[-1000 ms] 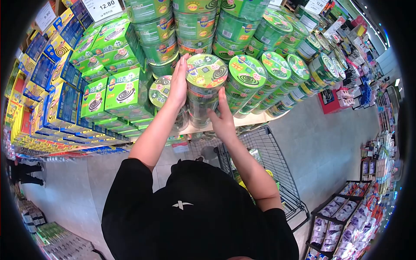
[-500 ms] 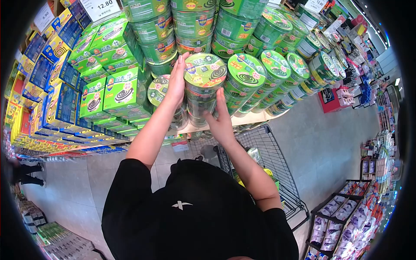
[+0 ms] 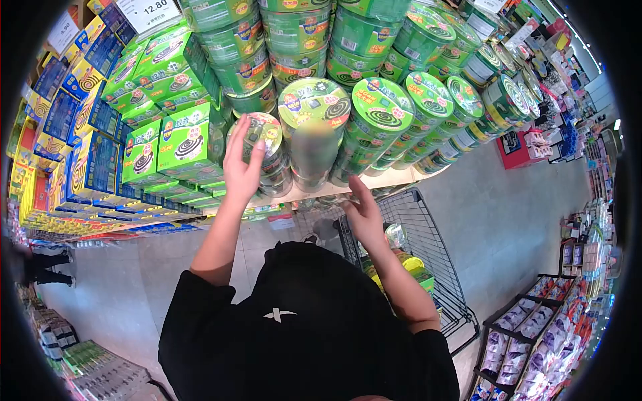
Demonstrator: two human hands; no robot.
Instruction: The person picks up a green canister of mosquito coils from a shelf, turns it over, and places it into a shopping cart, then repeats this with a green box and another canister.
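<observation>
Several stacks of green round mosquito coil tubs with spiral pictures on their lids stand along the shelf front. My left hand (image 3: 243,164) rests, fingers stretched and thumb apart, against the short left stack (image 3: 273,170), partly covering its top lid. Right of it stands the middle stack (image 3: 314,103), with a blurred patch over its front and neither hand on it. My right hand (image 3: 364,212) is open and lower down, off the tubs, near the shelf edge below the right stack (image 3: 381,107).
Green mosquito coil boxes (image 3: 190,144) and blue-yellow boxes (image 3: 97,164) are piled at the left. Below the shelf edge (image 3: 304,200) stands a wire shopping cart (image 3: 435,244) with tubs inside. A person's legs (image 3: 52,269) show at far left; a dark rack (image 3: 511,327) stands lower right.
Both hands have let go of the middle stack. The left hand moved left and down to the short stack; the right hand drew back down and to the right.
</observation>
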